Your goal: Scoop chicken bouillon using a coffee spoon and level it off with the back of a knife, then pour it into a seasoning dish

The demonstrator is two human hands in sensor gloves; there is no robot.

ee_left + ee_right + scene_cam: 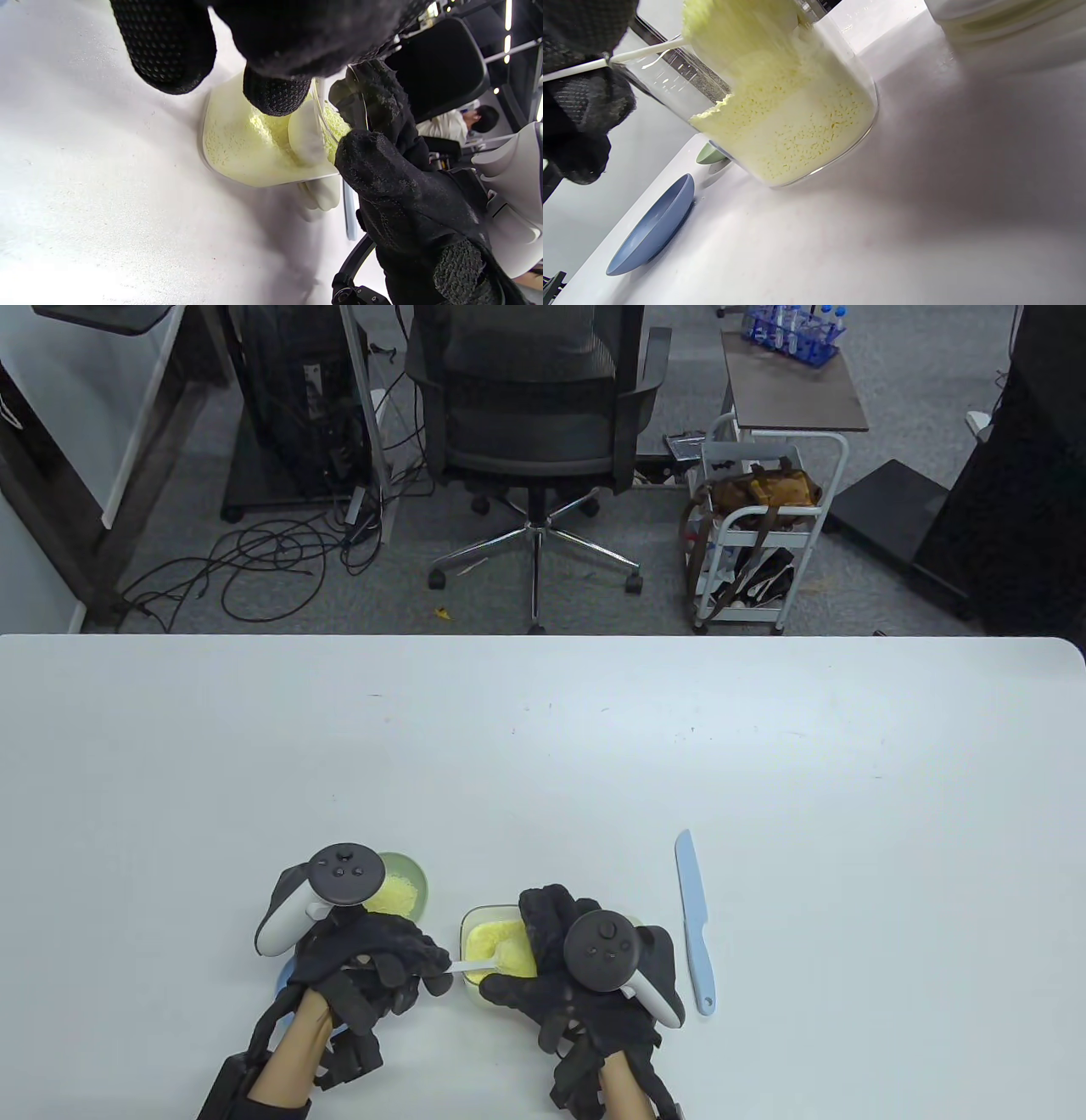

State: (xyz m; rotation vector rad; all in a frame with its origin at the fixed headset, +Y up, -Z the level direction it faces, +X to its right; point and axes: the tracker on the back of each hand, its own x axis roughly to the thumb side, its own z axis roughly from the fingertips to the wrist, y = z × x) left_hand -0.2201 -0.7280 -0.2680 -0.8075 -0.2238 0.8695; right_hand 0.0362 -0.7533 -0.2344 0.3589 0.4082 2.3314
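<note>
A clear glass container (488, 937) (237, 148) (797, 127) of yellow chicken bouillon stands near the table's front edge. My left hand (382, 963) pinches the handle of a white coffee spoon (484, 963) (645, 51), whose bowl (305, 135) lies in the granules. My right hand (551, 959) (382, 169) grips the container's right side, fingers curled over its rim. A light blue knife (694, 920) lies on the table to the right, untouched. A green dish (400, 889) (709, 154) holding some bouillon sits behind my left hand. A blue dish (651, 228) lies under my left hand.
The white table (594, 746) stretches far behind the hands. A white lid-like object (1001, 21) sits at the right wrist view's top right. An office chair (534, 415) and a trolley (755, 534) stand on the floor beyond the table.
</note>
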